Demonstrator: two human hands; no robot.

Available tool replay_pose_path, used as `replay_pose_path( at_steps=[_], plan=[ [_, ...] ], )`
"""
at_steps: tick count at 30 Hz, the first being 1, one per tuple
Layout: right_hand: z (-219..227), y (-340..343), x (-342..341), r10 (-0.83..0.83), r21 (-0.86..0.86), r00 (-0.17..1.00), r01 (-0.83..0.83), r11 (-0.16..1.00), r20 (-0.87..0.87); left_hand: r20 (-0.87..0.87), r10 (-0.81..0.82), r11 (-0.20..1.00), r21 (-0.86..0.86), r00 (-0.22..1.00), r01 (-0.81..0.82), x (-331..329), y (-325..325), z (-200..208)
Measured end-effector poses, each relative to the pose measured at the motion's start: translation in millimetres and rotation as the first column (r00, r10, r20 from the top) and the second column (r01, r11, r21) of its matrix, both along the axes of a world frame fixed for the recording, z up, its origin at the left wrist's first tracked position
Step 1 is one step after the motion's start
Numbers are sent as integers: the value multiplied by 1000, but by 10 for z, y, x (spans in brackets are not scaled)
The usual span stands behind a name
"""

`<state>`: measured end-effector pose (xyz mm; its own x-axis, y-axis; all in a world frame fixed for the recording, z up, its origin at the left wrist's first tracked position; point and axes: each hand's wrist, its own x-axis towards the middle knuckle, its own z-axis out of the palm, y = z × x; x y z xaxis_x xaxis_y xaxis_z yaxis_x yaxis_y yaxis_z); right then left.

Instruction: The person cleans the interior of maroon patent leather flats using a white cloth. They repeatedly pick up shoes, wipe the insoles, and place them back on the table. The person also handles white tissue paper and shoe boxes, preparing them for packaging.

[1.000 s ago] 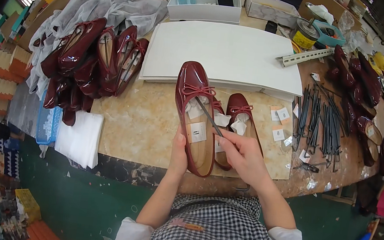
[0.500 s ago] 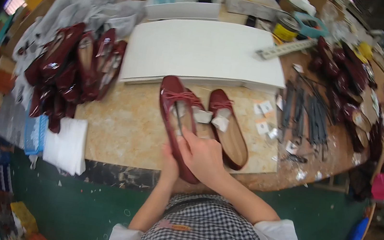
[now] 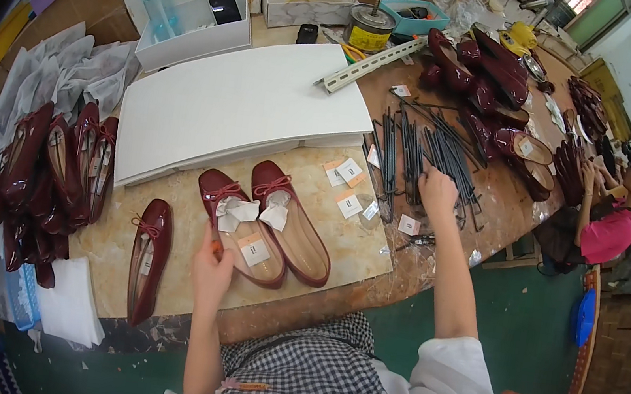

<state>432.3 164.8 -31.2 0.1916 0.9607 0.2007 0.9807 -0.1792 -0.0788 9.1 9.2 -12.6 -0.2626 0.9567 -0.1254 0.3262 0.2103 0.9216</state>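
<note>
A pair of dark red flat shoes with bows lies side by side on the stone slab (image 3: 161, 280), paper stuffed in the toes and tags inside. My left hand (image 3: 210, 267) pinches the near rim of the left shoe (image 3: 236, 226). The right shoe (image 3: 296, 226) lies untouched beside it. My right hand (image 3: 437, 191) is stretched out to the right and rests on a heap of dark metal rods (image 3: 418, 143). Its fingers curl down among them, and whether they grip one is hidden. A third red shoe (image 3: 148, 255) lies on its side to the left.
A stack of white boards (image 3: 240, 103) lies behind the shoes. More red shoes are piled at left (image 3: 47, 178) and far right (image 3: 491, 77). Small paper tags (image 3: 349, 181), a tin (image 3: 370, 27), a water bottle (image 3: 157, 5) and boxes stand about. Another person (image 3: 614, 228) works at right.
The shoe held in both hands now lies on the slab beside its mate. My right hand has left it and reached right to the metal rods. The view has swung right.
</note>
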Motion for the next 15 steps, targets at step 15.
replay_pose_path(
  at_steps=[15],
  plan=[
    [1229, -1130, -2362, 206, -42, 253, -721, 691, -945, 760, 117, 991, -45, 639, -127, -145, -135, -14]
  ],
)
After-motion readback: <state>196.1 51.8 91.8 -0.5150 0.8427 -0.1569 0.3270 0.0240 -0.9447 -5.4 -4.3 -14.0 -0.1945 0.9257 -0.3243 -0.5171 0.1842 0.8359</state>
